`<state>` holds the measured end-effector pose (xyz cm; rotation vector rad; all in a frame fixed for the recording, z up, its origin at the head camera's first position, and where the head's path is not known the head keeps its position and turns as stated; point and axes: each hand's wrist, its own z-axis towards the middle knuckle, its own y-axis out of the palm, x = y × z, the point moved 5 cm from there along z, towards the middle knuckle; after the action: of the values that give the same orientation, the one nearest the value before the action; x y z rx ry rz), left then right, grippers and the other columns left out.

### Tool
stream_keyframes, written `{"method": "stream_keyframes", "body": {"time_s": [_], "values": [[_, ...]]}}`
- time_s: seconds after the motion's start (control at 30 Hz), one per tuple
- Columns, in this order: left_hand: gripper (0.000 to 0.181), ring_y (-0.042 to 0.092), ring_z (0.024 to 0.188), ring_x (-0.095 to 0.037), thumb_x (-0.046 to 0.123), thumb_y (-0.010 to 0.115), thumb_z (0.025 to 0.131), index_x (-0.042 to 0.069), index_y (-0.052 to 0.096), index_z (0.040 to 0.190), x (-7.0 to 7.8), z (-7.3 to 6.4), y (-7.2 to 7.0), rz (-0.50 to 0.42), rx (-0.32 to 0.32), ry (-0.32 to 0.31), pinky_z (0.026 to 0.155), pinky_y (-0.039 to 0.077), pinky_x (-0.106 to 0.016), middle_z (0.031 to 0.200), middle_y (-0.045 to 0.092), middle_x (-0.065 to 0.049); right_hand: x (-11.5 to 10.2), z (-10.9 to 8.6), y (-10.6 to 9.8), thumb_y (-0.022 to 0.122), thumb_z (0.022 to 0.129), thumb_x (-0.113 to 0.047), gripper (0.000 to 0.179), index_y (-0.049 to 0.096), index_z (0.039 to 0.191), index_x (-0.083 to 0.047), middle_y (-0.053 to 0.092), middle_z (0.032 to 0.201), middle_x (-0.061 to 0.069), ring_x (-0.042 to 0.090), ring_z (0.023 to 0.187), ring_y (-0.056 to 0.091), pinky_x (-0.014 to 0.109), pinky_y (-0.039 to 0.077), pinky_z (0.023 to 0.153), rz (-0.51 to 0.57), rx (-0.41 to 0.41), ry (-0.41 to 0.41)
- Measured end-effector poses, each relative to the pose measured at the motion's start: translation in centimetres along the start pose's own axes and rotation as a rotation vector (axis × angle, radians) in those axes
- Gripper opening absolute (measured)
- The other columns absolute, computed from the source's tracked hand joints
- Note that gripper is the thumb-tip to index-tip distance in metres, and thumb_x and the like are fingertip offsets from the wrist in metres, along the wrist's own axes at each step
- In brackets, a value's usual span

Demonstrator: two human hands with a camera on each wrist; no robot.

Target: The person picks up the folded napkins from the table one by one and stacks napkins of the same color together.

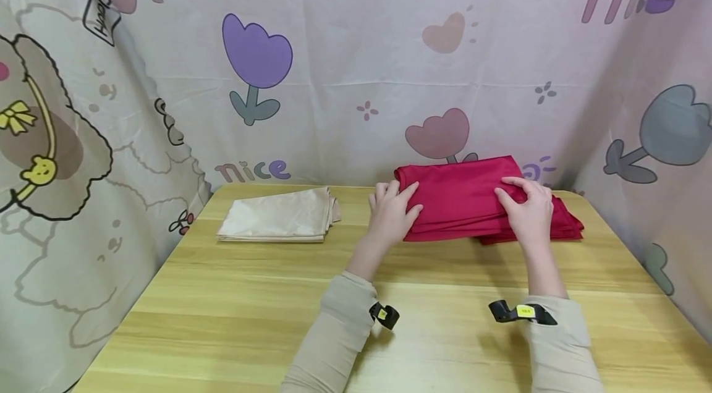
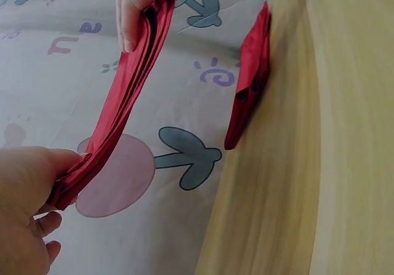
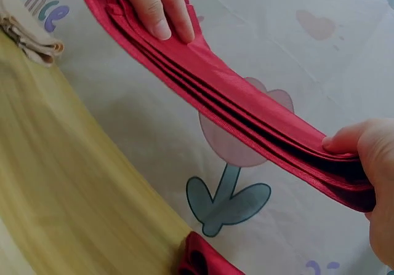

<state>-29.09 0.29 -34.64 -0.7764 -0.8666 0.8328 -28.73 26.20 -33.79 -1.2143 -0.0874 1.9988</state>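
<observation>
Both hands hold a folded red cloth (image 1: 456, 198) up above the table, its several layers showing along the edge in the right wrist view. My left hand (image 1: 389, 214) grips its left end, thumb on top and fingers beneath. At the other end my right hand (image 1: 528, 207) pinches it between thumb and fingers. A second folded red cloth (image 1: 566, 220) lies on the table to the right, partly hidden under the raised one in the head view; the wrist views show a gap between the two.
A folded cream cloth (image 1: 278, 217) lies at the back left of the wooden table (image 1: 250, 306). Behind the table's far edge hangs a printed curtain (image 1: 334, 71), which also runs along both sides. Each sleeved forearm wears a black camera strap (image 1: 503, 311).
</observation>
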Motion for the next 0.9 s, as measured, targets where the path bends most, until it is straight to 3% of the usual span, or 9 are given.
{"method": "stream_keyframes", "body": {"time_s": [0.43, 0.9], "values": [[0.054, 0.039, 0.118, -0.019, 0.046, 0.059, 0.094, 0.028, 0.05, 0.143, 1.9, 0.9, 1.6, 0.155, -0.092, 0.059, 0.087, 0.033, -0.036, 0.13, 0.052, -0.002, 1.2, -0.4, -2.1, 0.071, 0.088, -0.012, 0.029, 0.068, 0.114, -0.001, 0.061, 0.117, 0.024, 0.038, 0.113, 0.041, 0.052, 0.025, 0.099, -0.076, 0.033, -0.044], [0.054, 0.039, 0.117, -0.018, 0.052, 0.055, 0.094, 0.03, 0.049, 0.144, 4.1, 1.8, 2.8, 0.279, -0.111, 0.155, 0.092, 0.034, -0.035, 0.129, 0.051, 0.003, 2.6, 0.0, -4.2, 0.07, 0.086, -0.008, 0.029, 0.068, 0.114, 0.001, 0.059, 0.113, 0.028, 0.044, 0.111, 0.042, 0.059, 0.024, 0.093, -0.17, 0.063, -0.13]]}}
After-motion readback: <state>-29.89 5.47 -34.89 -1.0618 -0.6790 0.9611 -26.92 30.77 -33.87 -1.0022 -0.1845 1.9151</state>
